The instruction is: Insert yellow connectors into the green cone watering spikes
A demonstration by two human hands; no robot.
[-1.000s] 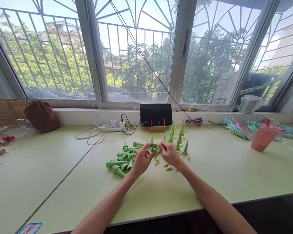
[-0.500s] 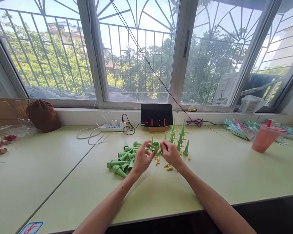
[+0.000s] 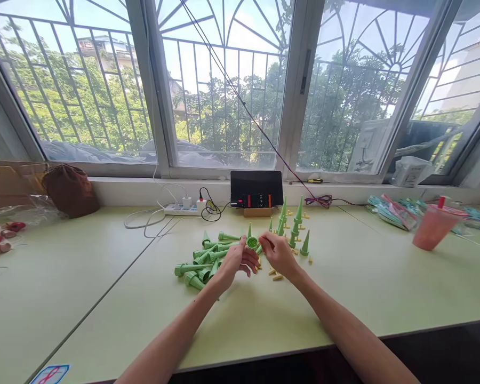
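My left hand (image 3: 237, 261) holds a green plastic plant-watering spike (image 3: 252, 243) by its wide end, the round opening facing me. Close against the right side of its rim, my right hand (image 3: 278, 252) is pinched; whatever sits between those fingertips is too small to make out. Left of my hands lies a pile of green spikes (image 3: 192, 268). To the right, several spikes (image 3: 295, 232) stand point-up, some stacked. Small yellow T-shaped valves (image 3: 278, 277) are scattered below my right hand and among the standing spikes.
Behind my hands a dark tablet or screen (image 3: 256, 184) leans on the sill, beside a white power strip (image 3: 180, 209) with cables. A pink cup with a straw (image 3: 434, 229) and bagged items (image 3: 392, 213) are on the right. A brown pouch (image 3: 70, 191) stands at left.
My left hand has rolled over and the spike's opening has tipped toward me, with the lower fingers now curled below it. My right hand stays pinched beside the rim.
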